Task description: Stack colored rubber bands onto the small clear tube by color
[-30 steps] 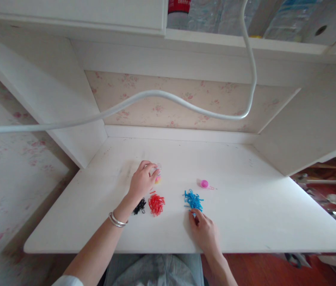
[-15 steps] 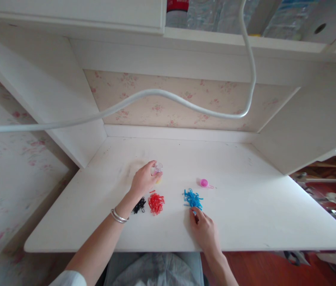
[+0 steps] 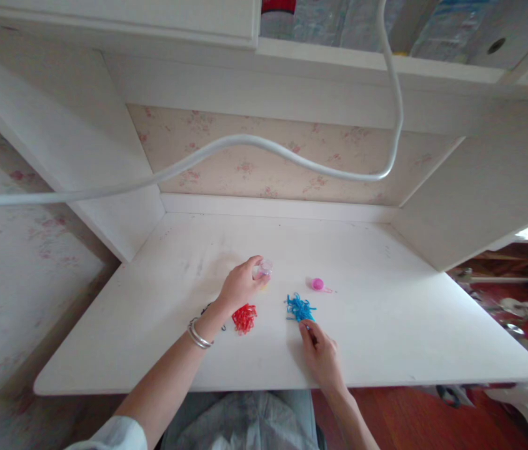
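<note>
My left hand (image 3: 240, 284) is wrapped round a small clear container (image 3: 265, 269), held above the desk. Below that forearm lies a pile of small red looped pieces (image 3: 244, 319). Several black pieces (image 3: 224, 327) are mostly hidden behind my left wrist. At the near edge of a pile of small blue looped pieces (image 3: 300, 307), my right hand (image 3: 320, 350) has its thumb and fingers pinched together. What sits between those fingertips is too small to make out. A bit of yellow (image 3: 264, 288) shows just under the container.
A round pink cap (image 3: 318, 284) with a thin strap lies beyond the blue pile. The white desk (image 3: 385, 331) has side panels and a shelf (image 3: 189, 25) overhead. A white cable (image 3: 245, 140) hangs across the view in front of the back wall.
My left hand has moved to the right with the container, covering more of the black pieces. My right hand stays by the blue pile, its fingertips drawn closer together.
</note>
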Motion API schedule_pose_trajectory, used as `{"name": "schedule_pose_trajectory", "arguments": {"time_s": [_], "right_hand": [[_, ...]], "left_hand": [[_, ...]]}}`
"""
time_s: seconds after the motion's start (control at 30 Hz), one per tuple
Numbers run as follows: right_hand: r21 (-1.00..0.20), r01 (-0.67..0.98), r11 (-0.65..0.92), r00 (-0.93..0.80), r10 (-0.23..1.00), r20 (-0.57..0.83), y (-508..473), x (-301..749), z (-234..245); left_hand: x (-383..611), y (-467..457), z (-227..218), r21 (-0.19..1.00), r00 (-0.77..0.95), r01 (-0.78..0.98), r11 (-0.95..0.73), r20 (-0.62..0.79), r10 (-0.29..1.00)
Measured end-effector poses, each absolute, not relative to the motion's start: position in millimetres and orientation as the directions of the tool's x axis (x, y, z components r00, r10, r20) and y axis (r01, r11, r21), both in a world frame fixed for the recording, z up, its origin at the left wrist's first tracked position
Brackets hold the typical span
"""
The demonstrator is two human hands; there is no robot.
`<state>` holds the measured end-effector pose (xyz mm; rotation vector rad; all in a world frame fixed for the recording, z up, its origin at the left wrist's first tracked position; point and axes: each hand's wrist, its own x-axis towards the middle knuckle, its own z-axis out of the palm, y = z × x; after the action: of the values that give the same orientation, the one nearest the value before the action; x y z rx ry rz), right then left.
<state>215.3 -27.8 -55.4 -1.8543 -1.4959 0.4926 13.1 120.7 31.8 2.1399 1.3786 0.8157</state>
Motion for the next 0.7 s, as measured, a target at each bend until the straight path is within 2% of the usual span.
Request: {"name": "schedule_pose_trajectory", "arguments": {"time_s": [0.17, 0.4, 0.57, 0.7], "right_hand": [[-0.852, 0.513, -0.109, 0.344, 0.935, 0.088, -13.8, 213.6, -32.6], [-0.980, 0.199, -0.004, 0.234, 0.971, 0.044, 42.7, 186.5, 32.5], [-0.983, -0.143, -0.115, 0.094, 0.987, -0.129, 81.7, 171.6, 55.8], [-0.974, -0.177, -0.139, 0.059, 0.987, -0.151, 98.4, 166.4, 59.8]], "left_hand": [[12.9, 119.6, 35.2, 0.653, 0.322, 0.661, -0.369, 0.197, 0.926], [15.0, 115.5, 33.5, 0.657, 0.279, 0.679, -0.328, 0.182, 0.943], [10.0, 106.6, 31.8, 0.675, 0.255, 0.663, -0.323, 0.202, 0.946], [3.2, 80.6, 32.7, 0.674, 0.167, 0.668, -0.315, 0.277, 0.946]]}}
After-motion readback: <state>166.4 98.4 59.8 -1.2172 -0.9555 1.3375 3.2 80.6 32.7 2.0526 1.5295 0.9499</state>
